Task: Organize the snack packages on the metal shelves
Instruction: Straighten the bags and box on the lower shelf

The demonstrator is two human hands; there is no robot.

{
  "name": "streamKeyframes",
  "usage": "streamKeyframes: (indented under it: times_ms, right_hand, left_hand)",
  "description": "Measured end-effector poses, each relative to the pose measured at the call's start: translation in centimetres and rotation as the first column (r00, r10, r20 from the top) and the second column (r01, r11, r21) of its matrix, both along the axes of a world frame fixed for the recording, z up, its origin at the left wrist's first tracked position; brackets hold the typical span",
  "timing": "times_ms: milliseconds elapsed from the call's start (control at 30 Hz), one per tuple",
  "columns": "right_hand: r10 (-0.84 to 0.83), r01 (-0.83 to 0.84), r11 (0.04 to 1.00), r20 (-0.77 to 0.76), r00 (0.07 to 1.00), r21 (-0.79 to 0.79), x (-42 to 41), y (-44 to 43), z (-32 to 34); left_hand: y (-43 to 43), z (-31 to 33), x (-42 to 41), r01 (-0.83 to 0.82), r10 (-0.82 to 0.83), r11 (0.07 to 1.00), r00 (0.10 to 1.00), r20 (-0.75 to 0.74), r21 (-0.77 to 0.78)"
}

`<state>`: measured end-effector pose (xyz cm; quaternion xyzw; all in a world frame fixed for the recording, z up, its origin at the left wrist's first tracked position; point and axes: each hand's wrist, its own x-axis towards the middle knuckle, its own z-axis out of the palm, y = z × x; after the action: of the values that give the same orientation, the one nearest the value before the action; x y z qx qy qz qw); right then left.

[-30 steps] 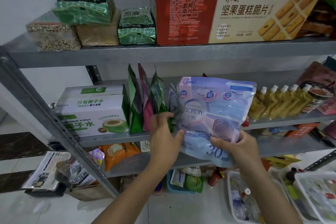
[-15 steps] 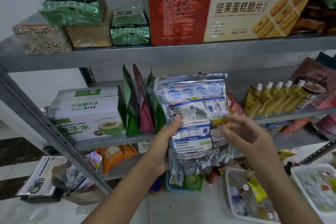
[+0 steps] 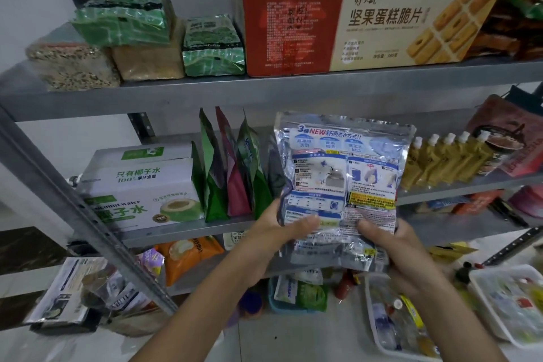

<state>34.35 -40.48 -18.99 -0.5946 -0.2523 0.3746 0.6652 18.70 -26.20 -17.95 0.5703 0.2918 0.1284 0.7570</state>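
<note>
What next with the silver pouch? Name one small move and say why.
Probably ease the silver pouch forward onto the middle shelf: left hand and right hand grip its bottom, it is upright, fronting the space between the standing pouches and the yellow spout pouches.

White trays (cluttered) and a blue basket sit on the floor.

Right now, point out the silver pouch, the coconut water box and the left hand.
silver pouch (image 3: 343, 173), head view, printed back panel.
coconut water box (image 3: 141, 191), head view, front face.
left hand (image 3: 273, 236), head view, back of hand.
</note>
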Motion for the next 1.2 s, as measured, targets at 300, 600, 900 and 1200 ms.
streamKeyframes:
  times_ms: [300,600,900,1200]
  right_hand:
    - [0.052,-0.052,0.997,-0.009,0.999,-0.050,-0.4,0.3,1.4]
    - [-0.076,0.075,0.997,-0.103,0.992,-0.011,-0.5,1.0,1.9]
    - [-0.046,0.045,0.999,-0.066,0.997,-0.020,-0.7,0.8,0.7]
    - [-0.208,0.208,0.978,-0.010,0.978,-0.007,-1.3,-0.2,2.6]
  left_hand:
    - [0.4,-0.7,-0.2,-0.119,0.113,0.991,0.989,0.093,0.059]
    - [0.7,-0.9,-1.0,0.037,-0.040,0.999,0.993,0.112,0.032]
    - [2.1,1.1,0.8,-0.131,0.118,0.984,0.987,0.106,0.123]
    - [0.4,1.0,3.7,-0.236,0.222,0.907,0.972,0.080,0.348]
